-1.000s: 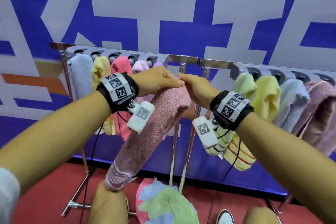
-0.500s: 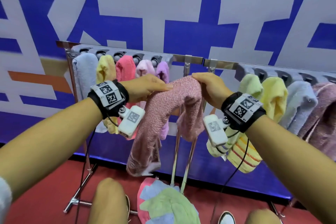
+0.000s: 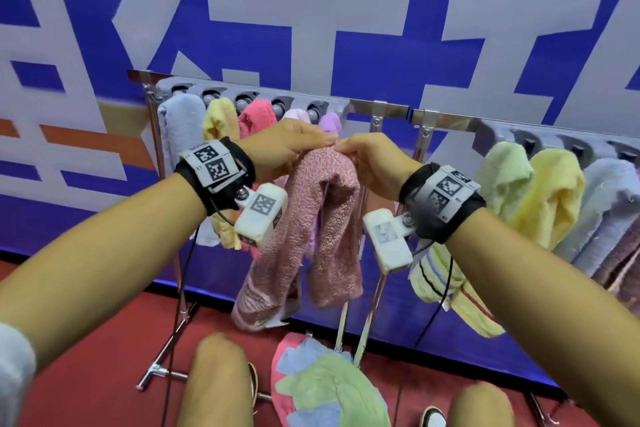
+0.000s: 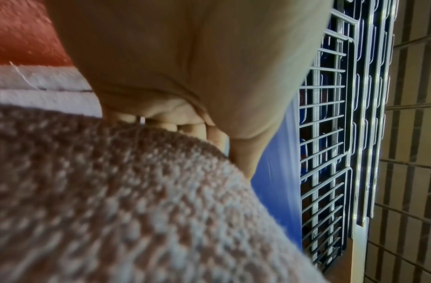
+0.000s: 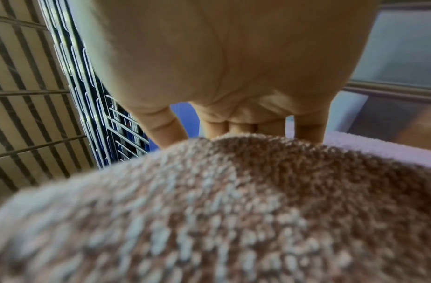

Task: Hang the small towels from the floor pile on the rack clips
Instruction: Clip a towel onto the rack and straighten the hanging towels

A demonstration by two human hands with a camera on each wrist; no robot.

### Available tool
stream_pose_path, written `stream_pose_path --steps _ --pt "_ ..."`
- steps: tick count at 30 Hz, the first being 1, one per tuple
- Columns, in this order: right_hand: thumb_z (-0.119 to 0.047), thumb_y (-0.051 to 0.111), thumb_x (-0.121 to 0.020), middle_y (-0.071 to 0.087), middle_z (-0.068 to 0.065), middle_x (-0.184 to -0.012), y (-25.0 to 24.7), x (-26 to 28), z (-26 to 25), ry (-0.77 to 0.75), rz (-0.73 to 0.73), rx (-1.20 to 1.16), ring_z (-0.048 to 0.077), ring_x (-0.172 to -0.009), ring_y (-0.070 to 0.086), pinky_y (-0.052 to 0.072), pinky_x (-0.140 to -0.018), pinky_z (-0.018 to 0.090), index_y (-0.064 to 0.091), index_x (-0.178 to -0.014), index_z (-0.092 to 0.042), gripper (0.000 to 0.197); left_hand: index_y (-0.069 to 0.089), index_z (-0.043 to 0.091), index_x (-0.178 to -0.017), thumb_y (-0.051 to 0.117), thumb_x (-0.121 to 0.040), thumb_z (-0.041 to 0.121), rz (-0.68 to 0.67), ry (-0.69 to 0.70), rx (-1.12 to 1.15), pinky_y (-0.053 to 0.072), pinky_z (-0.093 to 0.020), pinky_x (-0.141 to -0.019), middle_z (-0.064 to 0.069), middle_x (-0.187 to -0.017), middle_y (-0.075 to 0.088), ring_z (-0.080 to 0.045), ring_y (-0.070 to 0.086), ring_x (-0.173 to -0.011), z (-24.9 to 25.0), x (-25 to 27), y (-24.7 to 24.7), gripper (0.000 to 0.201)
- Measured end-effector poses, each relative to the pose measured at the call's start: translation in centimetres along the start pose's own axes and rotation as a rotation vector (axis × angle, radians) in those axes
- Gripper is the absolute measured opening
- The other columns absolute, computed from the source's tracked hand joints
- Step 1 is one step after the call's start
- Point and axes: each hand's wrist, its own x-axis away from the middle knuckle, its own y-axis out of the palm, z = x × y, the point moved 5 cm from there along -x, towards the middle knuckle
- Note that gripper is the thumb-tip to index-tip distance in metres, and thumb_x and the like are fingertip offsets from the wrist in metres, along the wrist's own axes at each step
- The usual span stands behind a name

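Head view showed both hands, left hand (image 3: pixel 287 149) and right hand (image 3: pixel 374 163), pinching the folded pink towel (image 3: pixel 322 218) below the rack clips (image 3: pixel 313 111); many towels hung already, while a floor pile (image 3: pixel 322 388) remained.
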Motion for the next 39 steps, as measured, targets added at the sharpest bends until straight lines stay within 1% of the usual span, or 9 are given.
stream_pose_path --steps 3,9,13,16,18,21,24,34,39 --pt "-0.014 0.059 -0.069 0.056 0.004 -0.072 1.0 -1.2 0.2 -0.021 -0.024 -0.079 0.017 -0.062 0.051 0.038 -0.059 0.026 0.059 -0.075 -0.013 0.007 0.066 0.005 -0.078 0.075 -0.083 0.032 0.009 -0.054 -0.03 0.03 -0.021 -0.05 -0.009 -0.06 0.052 -0.011 0.043 -0.048 -1.1 1.3 -1.7 0.029" --pt "-0.013 0.05 -0.059 0.035 0.004 -0.061 4.1 -3.9 1.0 -0.055 -0.064 -0.125 0.016 -0.053 0.031 0.02 -0.052 0.031 0.04 -0.063 -0.014 0.011 0.06 0.006 -0.084 0.073 -0.067 0.02 -0.019 -0.184 0.003 0.044 -0.03 -0.069 -0.011 -0.082 0.058 -0.02 0.057 -0.068 -2.9 3.8 -6.4 0.026" --pt "-0.012 0.051 -0.063 0.05 0.001 -0.06 7.1 -6.0 0.6 -0.089 -0.152 -0.132 0.012 -0.054 0.046 0.04 -0.052 0.023 0.051 -0.068 -0.01 0.006 0.056 -0.014 -0.105 0.071 -0.081 0.015 0.016 -0.145 0.001 0.05 -0.023 -0.07 -0.006 -0.082 0.064 -0.014 0.062 -0.071 -3.2 4.1 -9.9 0.041" --pt "-0.011 0.059 -0.081 0.062 0.002 -0.067 9.7 -7.9 0.1 -0.135 -0.201 -0.011 0.011 -0.058 0.056 0.041 -0.054 0.019 0.062 -0.08 -0.009 0.003 0.065 -0.006 -0.087 0.051 -0.095 0.006 -0.004 -0.093 0.001 0.047 -0.012 -0.056 0.006 -0.06 0.064 -0.002 0.059 -0.053 -3.0 4.3 -11.4 0.02" --pt "-0.002 0.061 -0.089 0.067 -0.002 -0.07 10.8 -9.4 -0.1 -0.174 -0.166 0.04 0.004 -0.06 0.06 0.044 -0.056 0.014 0.063 -0.081 -0.007 0.01 0.069 0.009 -0.068 0.04 -0.1 0.0 0.058 -0.076 0.002 0.043 -0.011 -0.048 0.008 -0.051 0.059 0.0 0.054 -0.044 -3.1 4.3 -13.2 0.044" --pt "-0.008 0.067 -0.088 0.065 0.002 -0.076 12.7 -11.8 0.2 -0.179 -0.129 0.089 0.008 -0.064 0.059 0.044 -0.059 0.019 0.066 -0.079 -0.012 0.01 0.055 0.007 -0.082 0.046 -0.097 0.001 0.165 -0.037 -0.01 0.039 -0.011 -0.043 0.006 -0.05 0.057 0.0 0.05 -0.042 -3.0 5.0 -16.3 0.018" --pt "-0.007 0.069 -0.087 0.062 -0.001 -0.073 15.6 -14.4 0.6 -0.159 -0.098 0.091 0.012 -0.063 0.054 0.041 -0.059 0.027 0.065 -0.078 -0.019 0.016 0.046 0.01 -0.084 0.042 -0.099 -0.003 0.314 -0.01 0.036 0.039 -0.012 -0.04 0.003 -0.045 0.055 -0.001 0.049 -0.038 -2.9 5.4 -19.6 0.02" --pt "0.007 0.062 -0.085 0.052 -0.002 -0.062 24.7 -20.6 -3.2 -0.236 -0.141 0.131 0.011 -0.05 0.042 0.032 -0.05 0.024 0.058 -0.072 -0.016 0.027 0.055 0.015 -0.078 0.053 -0.095 0.003 0.535 0.059 -0.002 0.043 -0.019 -0.056 0.004 -0.063 0.057 -0.006 0.053 -0.055 -2.7 6.5 -30.8 0.02" --pt "0.014 0.055 -0.087 0.06 0.0 -0.071 28.8 -23.3 -5.8 -0.267 -0.197 0.093 0.0 -0.056 0.056 0.042 -0.052 0.011 0.063 -0.075 -0.011 0.029 0.065 0.012 -0.087 0.054 -0.094 0.021 0.472 0.066 0.177 0.05 -0.03 -0.074 -0.004 -0.079 0.067 -0.016 0.064 -0.074 -3.0 6.9 -34.8 0.016"
